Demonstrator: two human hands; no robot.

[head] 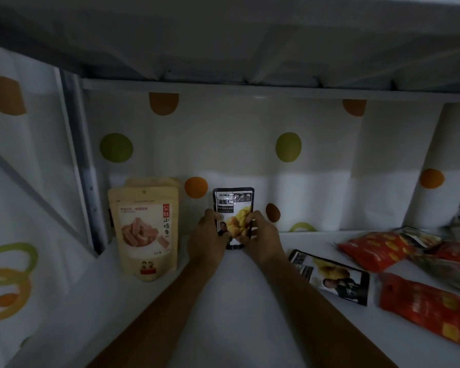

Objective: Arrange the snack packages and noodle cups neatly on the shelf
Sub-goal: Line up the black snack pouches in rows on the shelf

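White shelf board [237,309], dim light, dotted backdrop [223,155] behind. The black chestnut pouch [233,203] stands upright near the back of the board, label facing me; I cannot tell whether its back touches the backdrop. My left hand [206,241] grips its lower left edge with the thumb laid across the front, and my right hand [260,239] grips the lower right edge the same way, fingertips curled onto the print. Both hands pinch the pouch from the sides, and its base sits between my palms at or just above the board; contact is hidden. Step in hand, as I judge it: seat this pouch so it stands by itself. To do it well: press the base flat, square the label to the front edge, then ease each hand off in turn and watch for a lean. Just to its left stand the beige pouches [146,229], one behind the other, apart from mine by a small gap; I should match their front line and leave an even gap. To the right a second black pouch [329,277] lies flat, and beyond it the red packages [372,251] lie in a loose heap, not yet arranged. Risk: a thin pouch may tip forward once released.
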